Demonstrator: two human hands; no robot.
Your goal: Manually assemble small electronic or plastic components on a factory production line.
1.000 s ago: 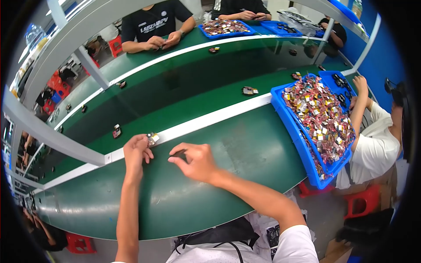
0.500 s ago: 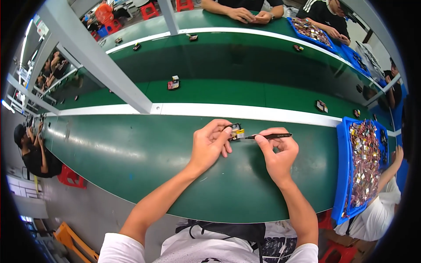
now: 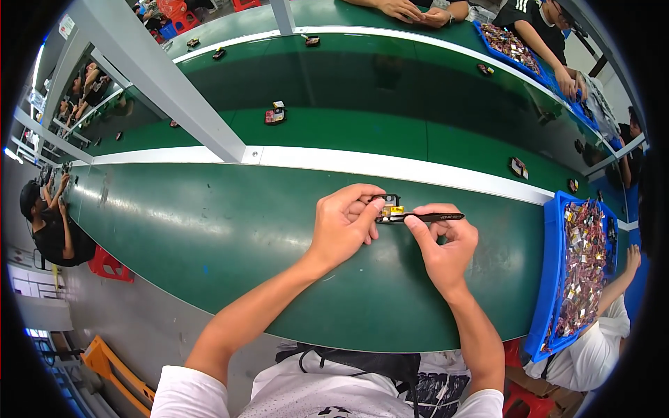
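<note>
Above the green tabletop, my left hand [image 3: 346,217] is closed around the left side of a small black device housing [image 3: 391,199] with a yellow and silver part inside. My right hand [image 3: 446,242] pinches black tweezers [image 3: 446,217], held nearly level. Their tips point left and reach the lower part of the housing; whether they grip anything there is too small to tell. My fingers cover the left edge of the housing.
A blue tray [image 3: 550,279] heaped with small wired parts stands at the right end of the table [image 3: 279,223]. A white rail and grey post [image 3: 160,83] bound the far side. Beyond lies a green conveyor [image 3: 334,132] with a few small units [image 3: 275,113]. Co-workers sit opposite and on both sides.
The view has shifted slightly. The housing looks more face-up, and the tweezers have come further left across its lower edge. Across the line, a co-worker's arm now reaches toward a blue tray.
</note>
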